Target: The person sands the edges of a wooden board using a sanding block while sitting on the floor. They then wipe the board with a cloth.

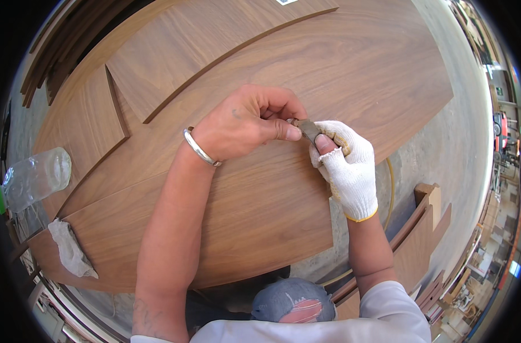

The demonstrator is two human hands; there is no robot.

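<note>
Between my hands, above a large brown wood-grain panel [260,200], is a small grey-brown strip [309,131], bent or folded over; its exact kind does not show. My bare left hand [240,123], with a silver bangle at the wrist, pinches the strip's left end between thumb and fingertips. My right hand [351,163] wears a white knit glove with the thumb tip exposed. Its thumb presses the strip's lower right side against the curled fingers. Part of the strip is hidden under both thumbs.
Two smaller wood-grain boards, an upper one [209,46] and a left one [86,134], lie on the large panel. At left are a clear plastic jug [40,177] with a green cap and a crumpled whitish cloth [71,248]. More boards [412,243] and a yellowish hose [391,188] are at lower right.
</note>
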